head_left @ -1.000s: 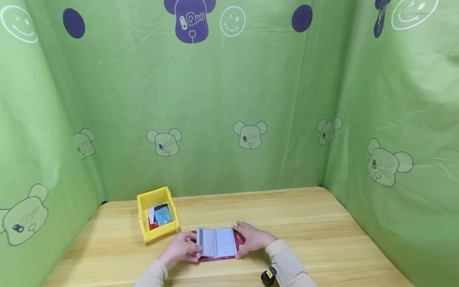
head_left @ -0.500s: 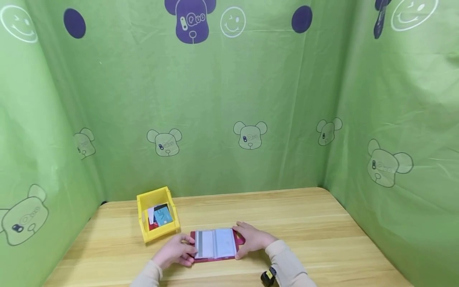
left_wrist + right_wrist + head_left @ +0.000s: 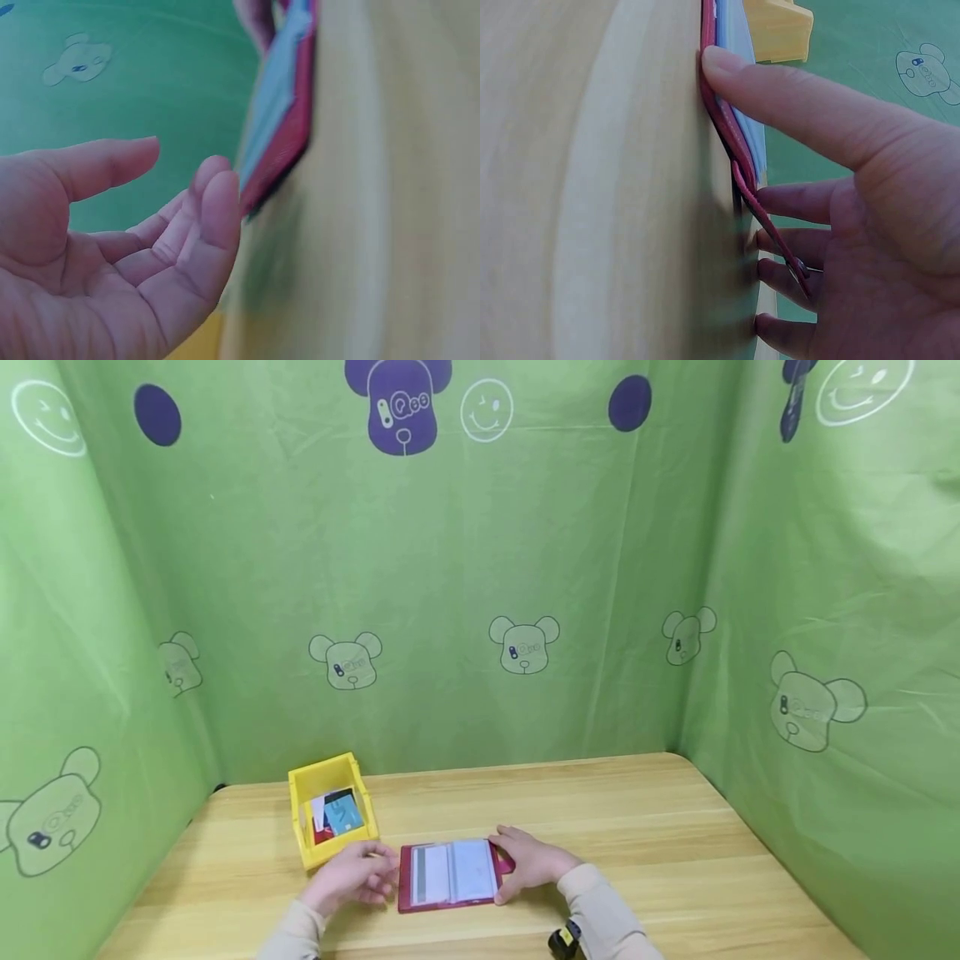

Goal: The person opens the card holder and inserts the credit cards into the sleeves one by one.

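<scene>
A red card holder [image 3: 405, 881] with clear plastic sleeves lies spread flat on the wooden table, its strap [image 3: 769, 225] sticking out to the right. My right hand [image 3: 531, 864] spans its right end, holding it with the thumb at the near corner and the index finger at the far corner. Just off the left edge is my left hand [image 3: 356, 878], palm turned inward, fingers loosely bent and nothing in them. In the left wrist view, a gap shows between thumb and fingers, and the fingertips are close to the red cover; whether they touch it cannot be told.
A yellow bin [image 3: 303, 839] stands behind my left hand, with several cards [image 3: 343, 814] inside. A small black-and-yellow object [image 3: 562, 939] is by my right wrist. Green printed curtains [image 3: 450, 710] enclose the table [image 3: 675, 835] at the back and sides.
My left hand has let go of the sleeve's left edge and drawn away to the left, and the sleeve now lies flat, uncovering the red margin. The right hand has stayed in place.
</scene>
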The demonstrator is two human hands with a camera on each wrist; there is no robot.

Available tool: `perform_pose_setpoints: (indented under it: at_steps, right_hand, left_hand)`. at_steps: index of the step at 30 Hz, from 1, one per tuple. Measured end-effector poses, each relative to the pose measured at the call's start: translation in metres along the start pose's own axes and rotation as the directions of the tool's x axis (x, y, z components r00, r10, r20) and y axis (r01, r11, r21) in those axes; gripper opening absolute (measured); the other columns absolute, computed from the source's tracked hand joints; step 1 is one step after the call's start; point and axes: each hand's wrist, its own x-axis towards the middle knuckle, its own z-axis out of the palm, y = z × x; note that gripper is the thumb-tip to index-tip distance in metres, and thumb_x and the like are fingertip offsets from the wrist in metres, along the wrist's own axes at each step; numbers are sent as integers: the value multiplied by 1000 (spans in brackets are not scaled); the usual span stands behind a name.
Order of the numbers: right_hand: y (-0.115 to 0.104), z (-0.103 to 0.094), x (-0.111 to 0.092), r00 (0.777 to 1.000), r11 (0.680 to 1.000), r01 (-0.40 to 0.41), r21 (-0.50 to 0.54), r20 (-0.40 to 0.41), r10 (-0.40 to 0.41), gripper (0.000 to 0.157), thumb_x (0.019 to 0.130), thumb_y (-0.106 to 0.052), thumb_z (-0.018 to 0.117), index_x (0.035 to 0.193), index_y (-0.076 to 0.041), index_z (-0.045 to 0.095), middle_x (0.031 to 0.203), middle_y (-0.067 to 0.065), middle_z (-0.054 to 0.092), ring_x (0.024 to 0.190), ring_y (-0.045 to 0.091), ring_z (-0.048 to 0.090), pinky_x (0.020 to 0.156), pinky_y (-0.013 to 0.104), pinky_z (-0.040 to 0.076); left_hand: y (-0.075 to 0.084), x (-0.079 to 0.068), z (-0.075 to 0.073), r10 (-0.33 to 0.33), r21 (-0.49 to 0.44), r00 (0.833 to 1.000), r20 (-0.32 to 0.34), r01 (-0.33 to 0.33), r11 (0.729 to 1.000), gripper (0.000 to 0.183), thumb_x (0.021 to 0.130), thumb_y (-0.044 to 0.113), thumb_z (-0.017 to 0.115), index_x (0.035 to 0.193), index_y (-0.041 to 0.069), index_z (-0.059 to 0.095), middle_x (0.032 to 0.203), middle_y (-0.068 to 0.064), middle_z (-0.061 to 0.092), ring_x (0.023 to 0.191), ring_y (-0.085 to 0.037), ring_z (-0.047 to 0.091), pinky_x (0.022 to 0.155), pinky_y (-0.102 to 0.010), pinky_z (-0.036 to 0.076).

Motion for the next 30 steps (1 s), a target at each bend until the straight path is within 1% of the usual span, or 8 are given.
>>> perform_pose_setpoints:
  at_steps: [4, 9, 13, 16, 19, 22, 27, 30]
  right_hand:
    - [0, -1, 0, 1000, 1000, 3, 3, 5, -3, 101, 65, -33, 86, 147, 1, 37, 157, 25, 27, 146, 44, 24, 117, 64, 23]
    - [-1, -1, 0, 1000, 1000, 9, 6, 7, -9, 100, 66, -33, 86, 146, 2, 37, 156, 26, 27, 146, 44, 24, 117, 63, 23]
    - [0, 1, 1, 1000, 1000, 14, 9, 5, -14, 100, 65, -33, 86, 146, 2, 37, 156, 26, 27, 145, 44, 24, 117, 63, 23]
    - [0, 2, 2, 1000, 1000, 16, 7, 2, -16, 101, 65, -33, 86, 146, 2, 37, 156, 27, 27, 145, 44, 24, 117, 63, 24]
    - [2, 2, 2, 1000, 1000, 14, 5, 0, -14, 101, 65, -33, 86, 146, 1, 38, 156, 26, 27, 145, 44, 24, 117, 63, 24]
    - [3, 2, 2, 1000, 1000, 8, -2, 1, -8, 101, 65, -33, 86, 147, 1, 37, 156, 25, 27, 145, 44, 24, 117, 63, 23]
    - [4, 1, 4, 1000, 1000, 4, -16, 3, -4, 101, 65, -34, 85, 147, -1, 37, 157, 24, 27, 146, 43, 24, 118, 62, 23]
    - [5, 1, 5, 1000, 1000, 7, -20, 2, -7, 101, 64, -35, 85, 147, -1, 37, 157, 24, 27, 146, 43, 24, 118, 62, 24]
  left_hand:
    - [13, 1, -14, 38, -22, 990, -138, -42, 999, 41, 95, 15, 57, 125, -11, 49, 101, -20, 66, 77, -18, 65, 72, -32, 59]
    - [30, 6, -29, 63, -53, 936, -346, -86, 995, 38, 96, 15, 56, 124, -10, 52, 98, -15, 65, 79, -18, 63, 75, -32, 59]
    - [39, 11, -39, 85, -13, 890, -448, -102, 995, 40, 98, 19, 53, 126, -10, 52, 96, -9, 65, 81, -14, 60, 76, -29, 56]
    - [42, 16, -44, 86, 24, 866, -493, -85, 996, 44, 101, 25, 49, 131, -8, 49, 111, -16, 62, 95, -21, 59, 90, -38, 55]
    - [42, 24, -49, 78, 34, 860, -505, -71, 997, 49, 102, 29, 45, 136, -7, 44, 133, -25, 51, 118, -33, 50, 106, -50, 45]
    - [41, 33, -54, 53, 7, 860, -507, -58, 998, 54, 103, 32, 42, 140, -7, 38, 144, -27, 40, 131, -38, 39, 114, -54, 35]
    - [37, 43, -63, -1, -46, 871, -491, -24, 999, 62, 103, 35, 38, 146, -8, 27, 152, -29, 27, 139, -43, 27, 118, -60, 25]
    - [33, 46, -67, -45, -102, 876, -481, -5, 995, 65, 104, 36, 35, 149, -8, 21, 155, -29, 20, 142, -44, 22, 117, -63, 23]
